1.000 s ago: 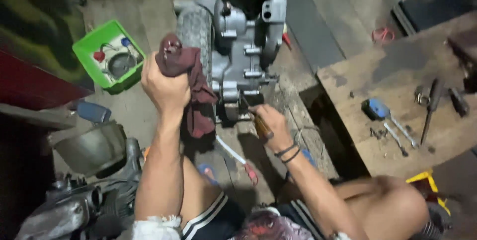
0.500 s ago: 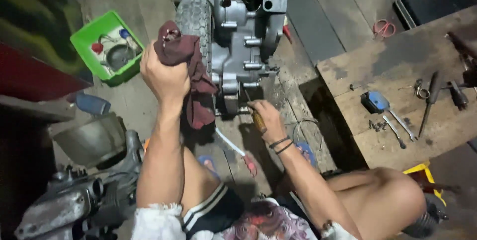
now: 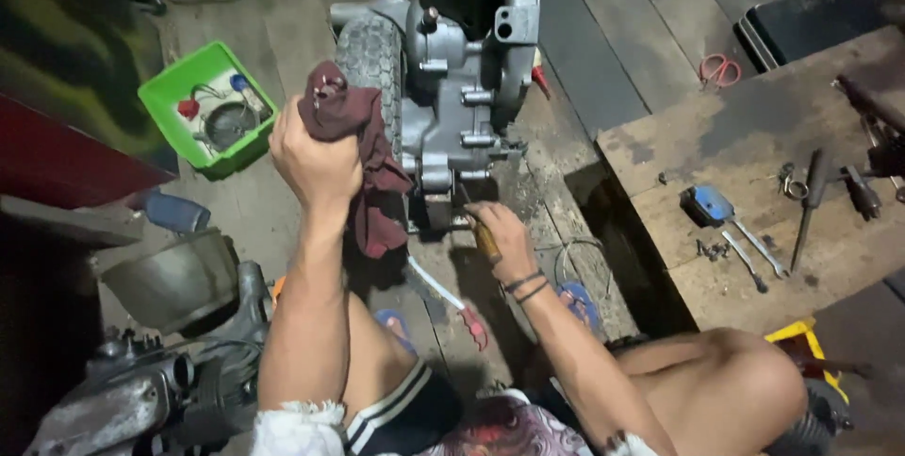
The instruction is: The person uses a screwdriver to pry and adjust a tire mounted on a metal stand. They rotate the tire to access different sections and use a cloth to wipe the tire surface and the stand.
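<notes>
Maroon cloth (image 3: 363, 159) is hanging from the clenched left hand (image 3: 316, 164), which is pressing it against the grey engine casing (image 3: 452, 88) near the frame's upper middle. The right hand (image 3: 500, 239) is gripping a wooden-handled tool (image 3: 485, 241) just below the casing, its long axis pointing up toward the casing's underside. The right hand is sitting nearer that underside; the green tray (image 3: 160, 98) is lying well apart at upper left.

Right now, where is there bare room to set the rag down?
Bare floorboards lie between the green tray and the tyre, and the wooden board's near-left corner is free. Crowded: around the engine and the tools on the board's right.
</notes>
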